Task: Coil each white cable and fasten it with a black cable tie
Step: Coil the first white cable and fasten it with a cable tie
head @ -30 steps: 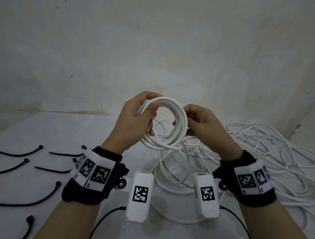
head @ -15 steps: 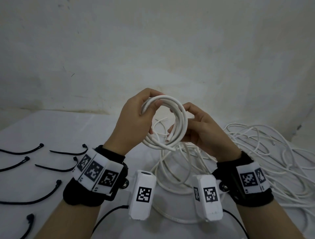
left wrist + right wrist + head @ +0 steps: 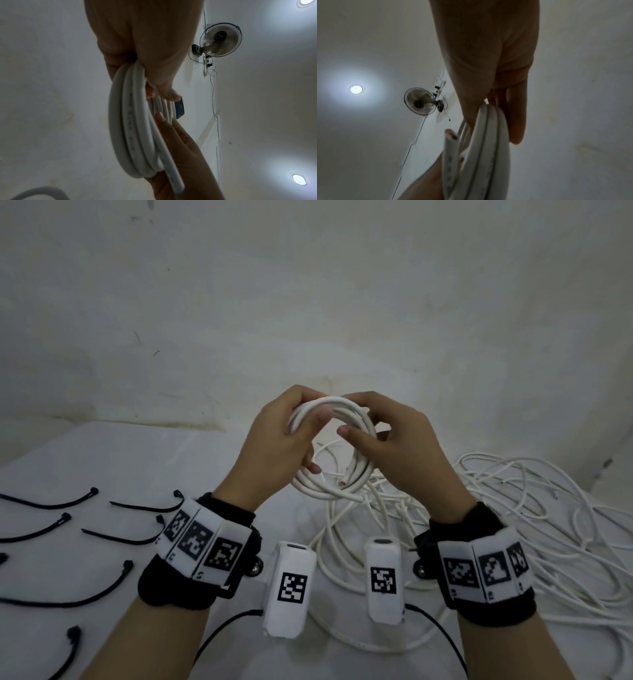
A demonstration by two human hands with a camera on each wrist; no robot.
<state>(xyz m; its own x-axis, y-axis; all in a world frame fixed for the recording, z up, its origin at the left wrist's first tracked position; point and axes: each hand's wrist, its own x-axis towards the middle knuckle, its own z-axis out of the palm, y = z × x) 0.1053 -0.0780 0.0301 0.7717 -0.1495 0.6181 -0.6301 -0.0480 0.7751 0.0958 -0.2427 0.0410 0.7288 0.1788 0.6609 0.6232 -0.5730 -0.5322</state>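
Together, both hands hold the coiled white cable [image 3: 330, 453] raised: left hand [image 3: 274, 446] grips its left side, right hand [image 3: 397, 453] apparently pinches the top; black cable ties [image 3: 68, 599] lie left.

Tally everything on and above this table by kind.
Black cable ties: 7, one cut off by the left edge
Coiled white cable: 1
Loose white cable pile: 1, strands too tangled to count
Total: 9

Left hand [image 3: 274, 446] raised, fingers [image 3: 301, 398] curled, right hand [image 3: 400, 450] raised beside it, thumb extended, apparently pinching
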